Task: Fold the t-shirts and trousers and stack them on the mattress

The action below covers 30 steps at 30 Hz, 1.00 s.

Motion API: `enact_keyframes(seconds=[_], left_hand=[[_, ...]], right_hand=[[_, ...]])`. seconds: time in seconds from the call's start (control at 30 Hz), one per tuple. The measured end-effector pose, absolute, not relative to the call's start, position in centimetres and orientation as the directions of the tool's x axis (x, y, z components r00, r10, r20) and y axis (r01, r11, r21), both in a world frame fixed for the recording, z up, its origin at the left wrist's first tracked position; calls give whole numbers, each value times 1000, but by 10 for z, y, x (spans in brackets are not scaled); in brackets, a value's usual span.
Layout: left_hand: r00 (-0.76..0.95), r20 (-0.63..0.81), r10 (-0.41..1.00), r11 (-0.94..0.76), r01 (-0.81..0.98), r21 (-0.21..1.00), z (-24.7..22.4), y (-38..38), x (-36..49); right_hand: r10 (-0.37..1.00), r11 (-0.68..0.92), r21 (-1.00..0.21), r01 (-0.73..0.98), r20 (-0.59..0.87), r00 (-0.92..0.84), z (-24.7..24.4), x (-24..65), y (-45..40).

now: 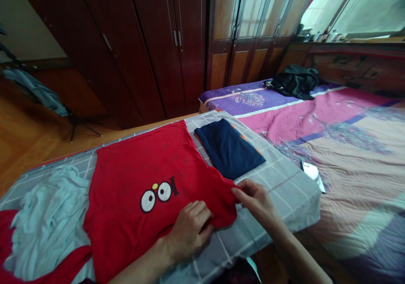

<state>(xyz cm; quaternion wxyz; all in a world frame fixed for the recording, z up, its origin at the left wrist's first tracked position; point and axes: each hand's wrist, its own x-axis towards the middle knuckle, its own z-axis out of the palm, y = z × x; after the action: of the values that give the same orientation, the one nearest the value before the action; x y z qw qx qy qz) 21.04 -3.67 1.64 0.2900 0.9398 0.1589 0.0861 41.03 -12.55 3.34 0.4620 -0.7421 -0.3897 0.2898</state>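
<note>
A red T-shirt (120, 178) with cartoon eyes and black lettering lies spread on the grey checked cloth (272, 199). At its right end, my right hand (255, 197) pinches the edge of the fabric between thumb and fingers. My left hand (191, 227) rests on the near side of the shirt, its fingers curled against the red cloth; the fingertips are partly hidden. Just beyond the shirt's right side lies a folded navy garment (226, 149) with orange edging. To the left is a crumpled pale blue garment (52, 216), with more red cloth (68, 263) beside it.
A bed with a patterned quilt (341, 136) stands on the right, holding a phone (313, 174) and a dark bundle of clothing (294, 81). Dark red wardrobes (152, 56) line the back. A black tripod stand (74, 121) with grey cloth is at the left.
</note>
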Motion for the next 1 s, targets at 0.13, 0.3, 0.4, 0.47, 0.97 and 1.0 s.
enact_keyframes(seconds=[0.13,0.3,0.4,0.47,0.97,1.0], left_hand=[[846,-53,530,-267,226,937,20,-32,210],[759,-148,634,142,74,987,23,-20,207],[672,-219,708,217,89,972,22,-11,205],[633,-260,729,261,94,961,20,-7,204],[577,-221,787,17,337,941,24,12,185],[572,-216,791,12,337,941,23,12,184]], right_hand=[[850,-108,-933,343,92,518,61,384,-112],[975,162,-885,437,213,70,85,358,-84],[977,154,-845,511,206,47,78,375,-67],[980,85,-774,627,178,87,66,393,-56],[933,320,-448,835,-2,-359,76,432,24],[920,337,-481,810,-15,-392,78,433,25]])
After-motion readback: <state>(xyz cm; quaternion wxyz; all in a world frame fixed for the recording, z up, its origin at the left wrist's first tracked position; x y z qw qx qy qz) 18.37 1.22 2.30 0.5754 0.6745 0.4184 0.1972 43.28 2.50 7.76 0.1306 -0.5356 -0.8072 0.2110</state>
